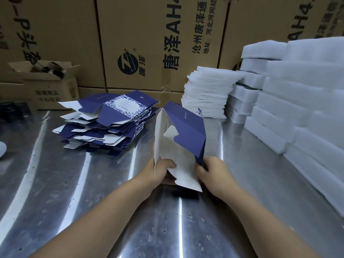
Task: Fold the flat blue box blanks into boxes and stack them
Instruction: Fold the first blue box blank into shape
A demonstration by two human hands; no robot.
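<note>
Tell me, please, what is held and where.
A half-opened blue cardboard box blank, at its near end: left hand on white panel, right hand on blue edge.

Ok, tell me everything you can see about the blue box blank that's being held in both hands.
The box blank is thin card, dark blue outside, plain white inside, with small pale lettering on the blue panel. It is partly opened, its panels spread in a V, held upright over the metal table. A white flap with a notched edge points toward the camera. The left hand grips the white panel near its bottom; the right hand pinches the blue panel's lower edge.
</note>
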